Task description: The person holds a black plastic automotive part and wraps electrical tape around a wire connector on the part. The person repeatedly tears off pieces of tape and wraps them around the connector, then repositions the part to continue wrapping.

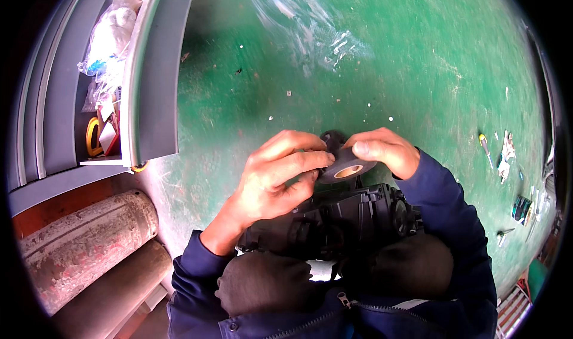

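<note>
Holds a roll of black tape (363, 165) in the fingers of the right hand (391, 151), near the black plastic part (358, 216); touches the roll's edge with the left hand (274, 175), fingers narrowly bent, cannot tell if pinching. Could drop it through a loose right thumb.

a grey drawer (156, 82) stands open near two cylinders (92, 243)

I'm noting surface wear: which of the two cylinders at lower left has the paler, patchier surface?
The upper cylinder, nearer the grey cabinet: pale, flaky-looking patches mottle its side, while the lower cylinder looks more evenly brown.
</note>
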Motion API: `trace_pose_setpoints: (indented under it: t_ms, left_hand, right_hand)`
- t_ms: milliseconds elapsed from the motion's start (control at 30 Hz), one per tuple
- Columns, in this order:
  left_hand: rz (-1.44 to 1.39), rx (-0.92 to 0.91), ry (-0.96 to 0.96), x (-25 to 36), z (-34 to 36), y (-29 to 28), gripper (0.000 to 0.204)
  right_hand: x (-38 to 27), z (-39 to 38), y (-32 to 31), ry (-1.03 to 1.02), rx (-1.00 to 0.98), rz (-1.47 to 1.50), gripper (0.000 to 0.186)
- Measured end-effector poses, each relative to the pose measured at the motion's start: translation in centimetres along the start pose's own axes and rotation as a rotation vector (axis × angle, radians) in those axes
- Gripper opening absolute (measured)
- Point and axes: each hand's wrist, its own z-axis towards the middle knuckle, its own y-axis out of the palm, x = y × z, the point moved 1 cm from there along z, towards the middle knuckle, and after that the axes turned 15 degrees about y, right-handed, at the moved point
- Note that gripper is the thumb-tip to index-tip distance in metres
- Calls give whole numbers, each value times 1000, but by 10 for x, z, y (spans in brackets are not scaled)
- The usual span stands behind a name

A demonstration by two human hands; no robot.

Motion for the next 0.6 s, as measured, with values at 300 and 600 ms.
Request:
trace_pose_setpoints:
  t_ms: [300,600]
  left_hand:
    - [-99,-58,-162,-1,-5,-2,21]
    - [-228,-51,-445,0,-4,2,14]
  right_hand:
    - [20,13,6,67,18,252,54]
    - [22,13,13,-95,123,94,24]
